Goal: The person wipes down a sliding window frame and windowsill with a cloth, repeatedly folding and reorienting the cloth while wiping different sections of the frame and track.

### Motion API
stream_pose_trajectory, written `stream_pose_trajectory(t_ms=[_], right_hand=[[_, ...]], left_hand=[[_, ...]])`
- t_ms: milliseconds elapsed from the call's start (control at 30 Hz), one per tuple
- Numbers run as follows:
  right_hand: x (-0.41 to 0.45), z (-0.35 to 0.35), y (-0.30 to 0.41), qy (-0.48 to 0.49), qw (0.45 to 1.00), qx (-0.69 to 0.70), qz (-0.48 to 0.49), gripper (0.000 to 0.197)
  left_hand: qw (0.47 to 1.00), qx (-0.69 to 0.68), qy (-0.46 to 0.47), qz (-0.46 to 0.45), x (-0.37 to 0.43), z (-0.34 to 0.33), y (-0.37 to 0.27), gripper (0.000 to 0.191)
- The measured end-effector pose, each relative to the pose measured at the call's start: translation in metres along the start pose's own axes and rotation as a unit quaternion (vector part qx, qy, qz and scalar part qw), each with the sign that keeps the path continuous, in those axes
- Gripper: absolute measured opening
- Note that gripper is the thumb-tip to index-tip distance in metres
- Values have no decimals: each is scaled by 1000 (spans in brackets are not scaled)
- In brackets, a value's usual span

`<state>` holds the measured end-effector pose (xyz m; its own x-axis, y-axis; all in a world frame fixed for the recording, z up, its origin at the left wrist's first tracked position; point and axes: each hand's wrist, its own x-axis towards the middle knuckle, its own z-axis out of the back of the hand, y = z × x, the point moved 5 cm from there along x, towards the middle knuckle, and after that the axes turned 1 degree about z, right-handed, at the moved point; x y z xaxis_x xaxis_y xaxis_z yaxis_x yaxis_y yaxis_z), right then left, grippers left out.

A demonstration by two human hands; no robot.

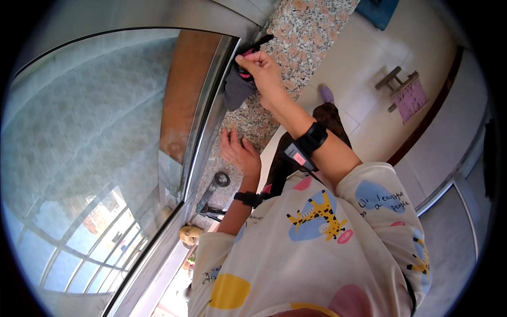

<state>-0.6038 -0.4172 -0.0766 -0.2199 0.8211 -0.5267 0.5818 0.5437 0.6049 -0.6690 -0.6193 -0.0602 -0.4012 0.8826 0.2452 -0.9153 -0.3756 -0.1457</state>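
My right hand [267, 77] pinches a grey cloth item [239, 89] with a pink and black part. The item lies against the window frame, on the speckled granite sill [313, 35]. From its far end a black strap [264, 40] sticks out. My left hand [241, 153] rests on the same sill, nearer to my body, with its fingers apart and nothing in them. Part of the pink and black piece is hidden by my right fingers.
A sliding window [119, 119] with a metal frame runs along the left. On the sill near my left wrist are a black ring-shaped object [222, 179] and a rounded brown object [191, 234]. A small wooden stool [408, 95] with purple cloth and a blue object [378, 14] stand on the tiled floor.
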Motion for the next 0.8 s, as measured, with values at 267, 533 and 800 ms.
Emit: stream_pose_trajectory(t_ms=[267,533,800], right_hand=[[12,2,5,-9,998,44,46,17],[-45,-13,-39,189,920,-330,89,27],[25,31,100,-89,750,-483,443,21]], left_hand=[[1000,16,-7,-3,1,2,-3,36],[1000,8,-6,19,-4,-2,3,34],[1000,14,-9,20,1,3,-1,35]])
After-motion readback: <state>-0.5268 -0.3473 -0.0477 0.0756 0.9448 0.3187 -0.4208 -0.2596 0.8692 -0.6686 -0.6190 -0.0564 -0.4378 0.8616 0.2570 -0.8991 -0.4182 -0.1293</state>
